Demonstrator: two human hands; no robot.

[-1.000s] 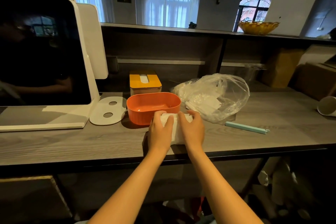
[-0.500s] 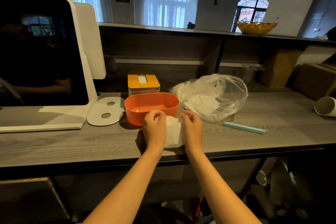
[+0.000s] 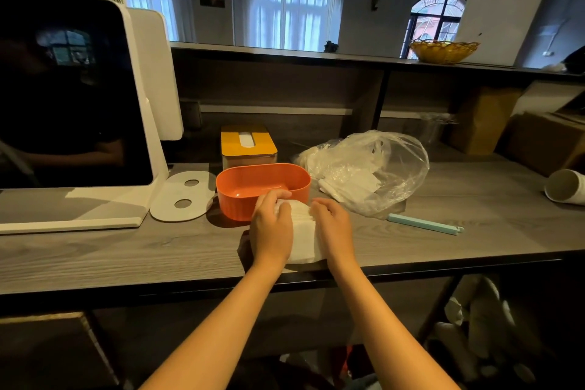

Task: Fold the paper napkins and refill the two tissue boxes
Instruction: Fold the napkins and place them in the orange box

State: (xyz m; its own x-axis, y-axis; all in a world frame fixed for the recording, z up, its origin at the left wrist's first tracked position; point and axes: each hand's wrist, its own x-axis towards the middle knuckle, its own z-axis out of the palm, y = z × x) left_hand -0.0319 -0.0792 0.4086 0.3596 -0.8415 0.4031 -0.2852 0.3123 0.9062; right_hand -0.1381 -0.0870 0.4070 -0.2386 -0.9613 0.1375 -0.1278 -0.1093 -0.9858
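Lifted toward the orange tissue box (image 3: 262, 190), the folded napkin stack (image 3: 300, 231) is clasped by left hand (image 3: 272, 228) and right hand (image 3: 332, 228); lowering inside probably follows.

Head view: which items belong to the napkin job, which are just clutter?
Job:
napkin stack, held between left hand and right hand
orange box, open
yellow box, lid on
napkin bag

Clutter:
screen
white lid
blue clip
basket
cup

Single head-worn view, facing forward and down, close over desk (image 3: 126, 250)
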